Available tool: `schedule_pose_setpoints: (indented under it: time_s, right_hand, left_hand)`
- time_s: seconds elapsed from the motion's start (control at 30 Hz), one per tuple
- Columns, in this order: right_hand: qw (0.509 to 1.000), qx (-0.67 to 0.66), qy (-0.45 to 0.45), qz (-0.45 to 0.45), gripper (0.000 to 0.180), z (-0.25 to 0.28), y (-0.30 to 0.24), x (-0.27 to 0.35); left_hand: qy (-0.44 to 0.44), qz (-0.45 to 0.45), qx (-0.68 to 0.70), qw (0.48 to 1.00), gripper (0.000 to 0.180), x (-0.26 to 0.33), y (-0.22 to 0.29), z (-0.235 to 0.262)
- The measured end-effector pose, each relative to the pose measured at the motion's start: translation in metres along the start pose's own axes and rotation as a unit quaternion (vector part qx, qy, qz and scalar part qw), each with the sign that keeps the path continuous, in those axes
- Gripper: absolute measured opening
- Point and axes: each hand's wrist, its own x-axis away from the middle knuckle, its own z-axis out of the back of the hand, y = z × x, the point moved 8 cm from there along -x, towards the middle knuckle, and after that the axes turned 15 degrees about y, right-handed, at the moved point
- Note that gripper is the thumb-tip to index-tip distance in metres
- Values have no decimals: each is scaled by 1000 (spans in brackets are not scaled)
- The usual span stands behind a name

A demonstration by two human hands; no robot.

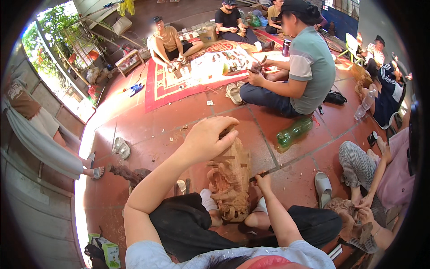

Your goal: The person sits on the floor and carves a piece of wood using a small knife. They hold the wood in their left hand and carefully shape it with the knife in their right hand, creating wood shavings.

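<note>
Shirt cropped below; left hand partly hides carving.

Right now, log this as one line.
left hand: curled at far end of wooden carving, grip unclear | right hand: holding dark tool beside carving | green bottle: on floor

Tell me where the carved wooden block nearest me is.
In the head view, the carved wooden block lies just below centre, between your white socks, with your left hand at its far end and your right hand beside its right edge.
</note>
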Motion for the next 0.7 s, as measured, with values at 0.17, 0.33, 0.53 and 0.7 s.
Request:
schedule_pose_setpoints:
  time_s: [0.17,0.33,0.53,0.7]
  right_hand:
    - [994,83,5,64,18,-8,-11,14]
    - [995,-48,-80,23,10,4,-57,25]
    - [999,-13,-46,-1,7,2,-20,-3]
    - [991,38,14,127,8,-17,3,-3]
  left_hand:
    - [-4,7,12,1000,31,4,-2,-2]
    - [-6,11,17,1000,31,-2,-4,-8]
    - [14,-2,13,1000,31,1,-1,0]
    - [6,-31,1,999,32,-8,7,3]
